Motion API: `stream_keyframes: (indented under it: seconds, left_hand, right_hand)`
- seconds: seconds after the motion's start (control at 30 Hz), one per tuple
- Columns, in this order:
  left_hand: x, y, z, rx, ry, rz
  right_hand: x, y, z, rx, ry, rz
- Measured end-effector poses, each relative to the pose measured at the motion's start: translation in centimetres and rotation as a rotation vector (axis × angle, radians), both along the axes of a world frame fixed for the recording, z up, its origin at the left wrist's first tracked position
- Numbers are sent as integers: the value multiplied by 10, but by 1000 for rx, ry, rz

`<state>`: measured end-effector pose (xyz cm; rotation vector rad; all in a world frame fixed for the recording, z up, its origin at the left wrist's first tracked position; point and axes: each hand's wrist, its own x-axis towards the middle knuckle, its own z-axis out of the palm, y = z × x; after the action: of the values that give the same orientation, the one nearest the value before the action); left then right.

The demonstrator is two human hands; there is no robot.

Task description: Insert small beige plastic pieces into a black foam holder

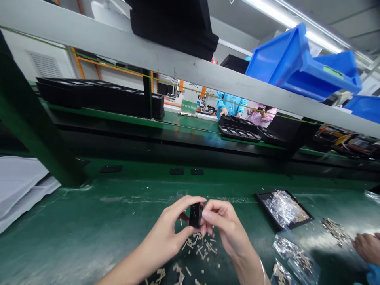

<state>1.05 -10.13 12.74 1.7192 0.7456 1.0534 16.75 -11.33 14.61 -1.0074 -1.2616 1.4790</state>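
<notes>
Both hands pinch one small black block between them: the left hand closes on it with thumb below and fingers curled over the top, and the right hand presses against its other side with thumb and fingertips. The block stands roughly upright, lifted clear of the green bench.

Right under the grip, a scatter of small pale pins lies loose on the bench, trailing toward the person's body. To the right of the grip, and a little farther from the person, sits a black tray with a crumpled clear bag on it. Nearer the person on that side lie more clear bags of small parts, and beyond them a loose heap of metal bits. Another person's hand rests at the far right edge, well apart from the grip.

Beyond the grip, across the bench, black trays sit in rows, with two co-workers' sleeves behind them. Overhead, blue bins rest on a grey rail. Far to the left lies a stack of white sheets.
</notes>
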Motion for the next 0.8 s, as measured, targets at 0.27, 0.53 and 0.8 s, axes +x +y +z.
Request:
stream_keyframes:
  seconds: [0.27, 0.53, 0.8]
  left_hand:
    - [1, 3, 1, -372, -530, -321]
    - [-5, 1, 4, -447, -785, -414]
    - [0, 12, -4, -401, -505, -121]
  right_hand:
    - [6, -6, 8, 305, -381, -358]
    - [8, -5, 6, 134, -263, 115]
    - [-20, 9, -23, -78, 153, -36]
